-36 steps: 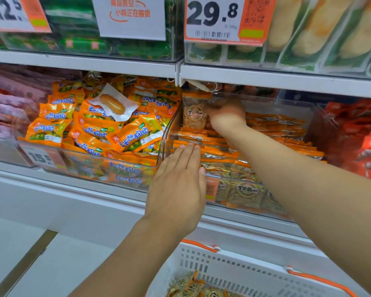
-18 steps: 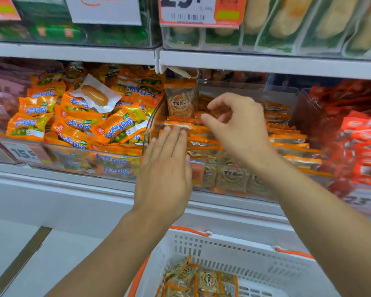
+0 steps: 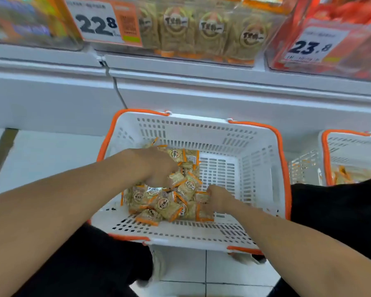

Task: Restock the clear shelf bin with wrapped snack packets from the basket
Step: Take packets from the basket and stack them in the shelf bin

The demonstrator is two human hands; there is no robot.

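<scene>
A white basket with an orange rim [image 3: 281,168] stands on the floor between my knees. A heap of tan wrapped snack packets with orange ends [image 3: 165,204] lies in its left half. My left hand [image 3: 156,166] is knuckles-up on the far side of the heap, fingers curled down around packets. My right hand [image 3: 219,198] is closed on packets at the heap's right edge. The clear shelf bin [image 3: 180,57] sits above at the top of the view, with the same packets standing behind its front wall.
A second orange-rimmed basket [image 3: 351,146] with packets stands at the right. A bin of red packets [image 3: 341,61] adjoins the clear bin. The white shelf base [image 3: 201,93] rises behind the basket. My black-trousered knees [image 3: 94,264] flank it on the tiled floor.
Both hands have left the shelf bin and dropped into the basket on the floor. The view has tilted down from the shelf to the basket.
</scene>
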